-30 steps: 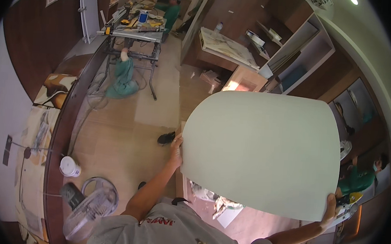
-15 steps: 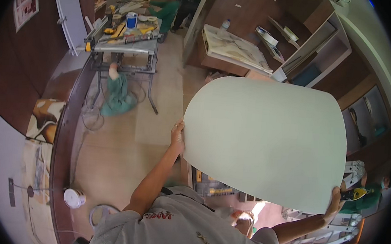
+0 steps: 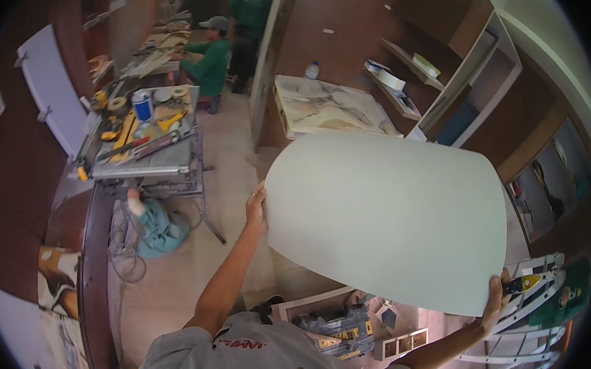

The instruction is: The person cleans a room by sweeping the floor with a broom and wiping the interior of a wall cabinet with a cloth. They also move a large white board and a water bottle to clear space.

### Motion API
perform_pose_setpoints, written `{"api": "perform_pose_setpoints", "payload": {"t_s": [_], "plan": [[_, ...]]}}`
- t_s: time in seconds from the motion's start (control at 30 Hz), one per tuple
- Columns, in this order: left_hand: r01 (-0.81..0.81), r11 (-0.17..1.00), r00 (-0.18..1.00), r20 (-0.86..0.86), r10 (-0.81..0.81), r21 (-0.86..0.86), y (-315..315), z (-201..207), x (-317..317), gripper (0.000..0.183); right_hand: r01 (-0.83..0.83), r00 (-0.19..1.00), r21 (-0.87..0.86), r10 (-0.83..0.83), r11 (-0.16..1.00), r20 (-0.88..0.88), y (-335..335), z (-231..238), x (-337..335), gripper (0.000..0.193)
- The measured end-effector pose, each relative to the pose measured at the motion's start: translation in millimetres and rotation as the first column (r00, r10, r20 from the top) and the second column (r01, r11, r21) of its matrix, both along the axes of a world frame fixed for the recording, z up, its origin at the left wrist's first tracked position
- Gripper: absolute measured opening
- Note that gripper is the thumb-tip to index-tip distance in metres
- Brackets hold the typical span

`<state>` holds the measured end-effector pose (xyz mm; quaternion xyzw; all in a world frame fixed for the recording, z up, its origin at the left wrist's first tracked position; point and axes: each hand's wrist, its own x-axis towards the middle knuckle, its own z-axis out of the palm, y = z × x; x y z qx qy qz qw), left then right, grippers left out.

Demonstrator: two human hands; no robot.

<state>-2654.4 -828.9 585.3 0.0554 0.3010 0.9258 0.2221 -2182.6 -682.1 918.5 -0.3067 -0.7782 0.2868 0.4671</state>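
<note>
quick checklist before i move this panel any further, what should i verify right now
1. Left hand on the panel edge: ok.
2. Right hand on the opposite lower corner: ok.
3. Panel off the floor, held by both hands: ok.
4. View ahead: not ok, panel hides the ground in front.
5. Ladder close by the right hand: not ok, tight.
6. Work table with tools on the left: ok, apart from the panel.

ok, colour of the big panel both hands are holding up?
The panel is plain pale grey-green, no pattern; head view, the only one.
</note>
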Motion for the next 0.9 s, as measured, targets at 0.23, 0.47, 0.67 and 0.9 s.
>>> {"api": "perform_pose_setpoints", "payload": {"t_s": [0.23, 0.47, 0.67, 0.9], "plan": [[0.081, 0.996, 0.992, -0.099, -0.079, 0.020, 117.0, -9.4, -157.9, 0.044, 0.350, 0.936, -0.024, -0.351, 0.936, -0.031, 71.1, -56.5, -103.4, 0.026], [0.103, 0.983, 0.973, -0.190, -0.131, -0.150, 201.8, -21.4, -302.2, 0.036, 0.160, 0.947, -0.517, -0.279, 0.841, -0.160, 164.3, -172.0, -199.6, 0.034], [0.124, 0.841, 0.934, -0.224, -0.278, -0.526, 267.1, -81.1, -387.9, 0.028, 0.247, 0.965, -0.674, -0.242, 0.696, 0.104, 224.5, -264.2, -271.5, 0.022], [0.074, 0.617, 0.820, -0.304, -0.484, -0.784, 325.1, -109.4, -448.9, 0.027, 0.275, 0.941, -0.865, -0.301, 0.419, 0.154, 269.7, -353.1, -311.1, 0.032]]}}
